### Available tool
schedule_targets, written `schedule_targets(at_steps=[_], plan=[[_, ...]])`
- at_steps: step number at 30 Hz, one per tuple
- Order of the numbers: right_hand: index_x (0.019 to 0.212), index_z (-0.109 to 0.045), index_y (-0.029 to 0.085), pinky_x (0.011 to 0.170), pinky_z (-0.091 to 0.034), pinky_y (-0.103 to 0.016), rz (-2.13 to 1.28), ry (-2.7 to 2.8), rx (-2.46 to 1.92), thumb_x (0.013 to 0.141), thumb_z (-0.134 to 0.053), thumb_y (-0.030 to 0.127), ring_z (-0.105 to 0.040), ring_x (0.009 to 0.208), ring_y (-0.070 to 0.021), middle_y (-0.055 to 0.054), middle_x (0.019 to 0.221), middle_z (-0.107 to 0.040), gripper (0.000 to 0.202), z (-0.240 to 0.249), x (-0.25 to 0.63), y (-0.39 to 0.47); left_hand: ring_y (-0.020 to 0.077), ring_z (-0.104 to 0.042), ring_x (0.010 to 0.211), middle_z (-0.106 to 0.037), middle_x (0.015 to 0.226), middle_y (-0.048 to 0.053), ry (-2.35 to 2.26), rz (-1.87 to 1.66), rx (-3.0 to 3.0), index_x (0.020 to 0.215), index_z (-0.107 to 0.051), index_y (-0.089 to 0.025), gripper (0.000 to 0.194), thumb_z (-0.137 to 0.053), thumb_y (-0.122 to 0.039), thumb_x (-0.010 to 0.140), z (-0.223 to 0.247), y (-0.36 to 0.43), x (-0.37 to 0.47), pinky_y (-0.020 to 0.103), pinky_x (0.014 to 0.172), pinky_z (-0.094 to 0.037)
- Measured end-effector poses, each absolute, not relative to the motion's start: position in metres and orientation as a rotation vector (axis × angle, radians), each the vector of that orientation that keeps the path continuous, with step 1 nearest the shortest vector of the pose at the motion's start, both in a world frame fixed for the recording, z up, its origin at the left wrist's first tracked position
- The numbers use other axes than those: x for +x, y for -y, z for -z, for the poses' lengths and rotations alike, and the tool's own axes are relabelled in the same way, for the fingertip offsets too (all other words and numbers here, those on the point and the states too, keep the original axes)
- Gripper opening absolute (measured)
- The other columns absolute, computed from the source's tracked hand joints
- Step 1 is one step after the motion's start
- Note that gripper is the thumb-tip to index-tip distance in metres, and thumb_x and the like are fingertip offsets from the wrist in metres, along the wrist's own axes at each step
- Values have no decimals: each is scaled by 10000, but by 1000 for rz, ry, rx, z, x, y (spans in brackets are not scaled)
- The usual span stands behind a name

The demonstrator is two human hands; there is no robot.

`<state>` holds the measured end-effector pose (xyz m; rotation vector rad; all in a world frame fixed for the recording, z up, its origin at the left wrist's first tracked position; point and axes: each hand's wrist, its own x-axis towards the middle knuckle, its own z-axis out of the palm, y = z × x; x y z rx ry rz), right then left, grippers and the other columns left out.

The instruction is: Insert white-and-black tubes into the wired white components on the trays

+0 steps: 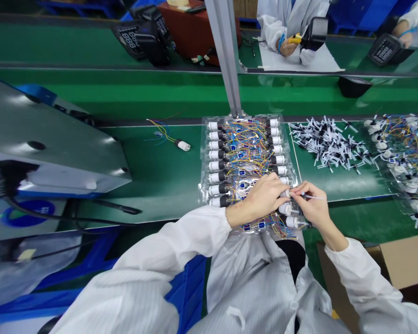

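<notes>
On a clear plastic tray (205,174) lie two columns of small white-and-black cylinders, like mini pumps (216,177), with coloured wires (251,153) and little blue boards between them. My left hand (266,195) reaches over the tray's lower right part, its fingers closed on a white cylinder (287,193) of the right column. Right beside it, my right hand (312,204) pinches a small part with a thin white tube (315,198) against the end of that cylinder. Fingers partly hide where the two pieces meet.
A heap of small white tube pieces with black bits (329,144) lies right of the tray, and another wired tray (411,157) farther right. One loose wired cylinder (182,145) rests to the left, near a metal machine (55,134). A metal post (226,55) rises behind. Co-worker's hands (287,46) are across the bench.
</notes>
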<state>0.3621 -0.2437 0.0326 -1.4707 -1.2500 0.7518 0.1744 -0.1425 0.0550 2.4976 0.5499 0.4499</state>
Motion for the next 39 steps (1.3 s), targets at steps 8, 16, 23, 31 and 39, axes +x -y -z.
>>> schedule_targets(at_steps=[8, 16, 23, 31, 39], plan=[[812, -648, 223, 783, -569, -342, -877, 1364, -1488, 874, -785, 372, -722, 844, -209, -48, 887, -755, 211, -47, 378, 244, 246, -558, 970, -742, 965, 70, -510, -474, 2466, 1152, -745, -181, 290, -713, -387, 951, -56, 142, 175, 375, 853, -457], [799, -669, 222, 732, -551, -345, -748, 1392, -1564, 885, -763, 370, -693, 763, -204, -35, 813, -713, 196, -40, 371, 245, 251, -560, 979, -740, 971, 78, -506, -469, 2468, 1145, -739, -179, 280, -715, -376, 948, -51, 140, 175, 379, 858, -469], [985, -764, 234, 796, -568, -357, -889, 1567, -1514, 823, -808, 342, -706, 827, -206, -45, 913, -765, 199, -58, 384, 236, 238, -579, 946, -729, 973, 75, -417, -503, 2534, 1130, -721, -157, 317, -670, -428, 973, -53, 142, 173, 374, 861, -482], [934, -737, 167, 778, -552, -358, -440, 1399, -2001, 884, -688, 420, -699, 741, -222, -92, 815, -749, 263, -41, 503, 212, 267, -573, 1028, -678, 1045, 111, -521, -466, 2827, 1102, -713, -163, 262, -516, -328, 1048, -75, 130, 179, 406, 882, -442], [807, -726, 171, 748, -491, -322, -217, 1615, -2417, 851, -671, 194, -695, 738, -226, -81, 770, -751, 73, -19, 523, 230, 257, -548, 1062, -631, 1138, 96, -516, -418, 2789, 1215, -659, -190, 273, -546, -350, 1025, -60, 119, 178, 392, 895, -442]])
